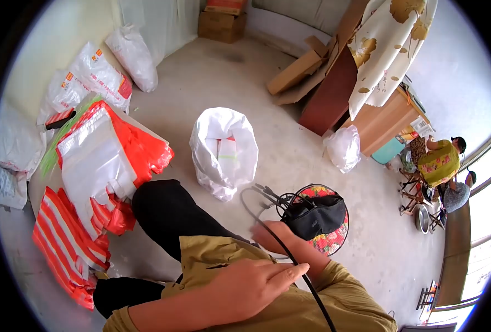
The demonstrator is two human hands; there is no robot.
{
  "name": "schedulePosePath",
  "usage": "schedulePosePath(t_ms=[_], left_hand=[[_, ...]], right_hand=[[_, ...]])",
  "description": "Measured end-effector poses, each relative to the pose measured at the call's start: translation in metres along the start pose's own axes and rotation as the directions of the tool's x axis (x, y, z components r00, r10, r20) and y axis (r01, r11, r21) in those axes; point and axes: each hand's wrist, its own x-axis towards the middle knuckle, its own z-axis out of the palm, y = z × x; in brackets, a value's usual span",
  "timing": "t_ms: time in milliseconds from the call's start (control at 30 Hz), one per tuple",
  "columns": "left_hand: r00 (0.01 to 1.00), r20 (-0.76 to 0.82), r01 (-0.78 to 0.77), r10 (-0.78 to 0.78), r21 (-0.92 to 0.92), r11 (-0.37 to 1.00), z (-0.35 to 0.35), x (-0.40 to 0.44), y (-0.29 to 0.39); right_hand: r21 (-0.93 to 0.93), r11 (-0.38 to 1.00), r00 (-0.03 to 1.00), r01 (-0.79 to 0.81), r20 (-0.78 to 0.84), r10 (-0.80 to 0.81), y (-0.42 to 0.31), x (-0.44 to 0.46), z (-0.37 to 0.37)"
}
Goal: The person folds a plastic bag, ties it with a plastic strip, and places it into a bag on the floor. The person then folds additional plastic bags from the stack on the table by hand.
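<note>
My left hand point(256, 283) reaches across my lap from the left. Its fingers are closed, with the fingertips on a black cable point(318, 301) that curves down past my shirt. Just above it, my right hand point(271, 238) is smeared by motion and partly behind the cable, so its fingers cannot be made out. Next to the right hand, a black bag point(317, 217) with cords beside it lies on a round stool with a red floral top point(334, 239).
A white sack point(223, 185) with small white packets inside stands on the floor ahead. Left of my legs lie red-and-white plastic bags point(71, 240). Cardboard point(295, 72) leans by a curtained cabinet point(392, 119). Two people point(442, 160) sit far right near a metal basin point(422, 218).
</note>
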Motion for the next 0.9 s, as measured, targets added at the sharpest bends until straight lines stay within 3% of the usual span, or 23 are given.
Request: schedulePosePath(t_ms=[33, 200, 333, 533, 567, 600, 633, 700, 767, 833, 900], left_hand=[[0.999, -0.030, -0.027, 0.027, -0.004, 1.000, 0.004, 0.000, -0.002], [0.998, -0.032, -0.048, 0.049, 0.029, 0.998, 0.004, 0.000, 0.005], [1.000, -0.001, -0.025, 0.025, 0.055, 0.998, 0.002, 0.004, 0.011], [0.989, 0.099, 0.110, -0.107, -0.026, 0.994, 0.006, 0.027, 0.006], [0.999, 0.043, 0.016, -0.013, -0.053, 0.998, 0.006, 0.031, 0.002], [0.997, 0.073, -0.007, 0.010, -0.045, 0.999, 0.010, 0.037, -0.008], [0.982, 0.170, 0.093, -0.084, -0.045, 0.995, -0.003, 0.045, -0.001], [0.997, 0.028, -0.075, 0.078, -0.119, 0.990, 0.001, 0.050, -0.019], [0.988, 0.152, 0.082, -0.035, -0.317, 0.945, -0.020, 0.054, -0.026], [0.976, 0.216, 0.110, -0.035, -0.345, 0.932, -0.025, 0.057, -0.050], [0.951, 0.307, 0.146, -0.032, -0.354, 0.924, -0.037, 0.046, -0.066]], right_hand=[[-0.051, 0.997, 0.995, -0.053, 0.077, 0.057, -0.009, 0.013, 0.008], [0.035, 0.963, 0.938, 0.266, -0.239, -0.251, -0.039, 0.051, 0.027], [0.093, 0.902, 0.892, 0.422, -0.223, -0.394, -0.089, 0.087, 0.019], [0.071, 0.658, 0.647, 0.750, -0.285, -0.707, -0.181, 0.137, 0.001], [0.065, 0.599, 0.590, 0.798, -0.284, -0.756, -0.203, 0.145, 0.000], [0.089, 0.538, 0.540, 0.838, -0.273, -0.796, -0.222, 0.155, 0.005], [0.107, 0.480, 0.490, 0.871, -0.269, -0.829, -0.243, 0.164, 0.013], [0.144, 0.406, 0.427, 0.902, -0.185, -0.885, -0.290, 0.174, 0.030], [0.005, 0.168, 0.167, 0.986, -0.169, -0.971, -0.339, 0.180, 0.043], [0.281, 0.245, 0.243, 0.928, 0.041, -0.969, -0.393, 0.159, 0.038], [0.385, 0.282, 0.236, 0.879, 0.165, -0.958, -0.420, 0.146, 0.035]])
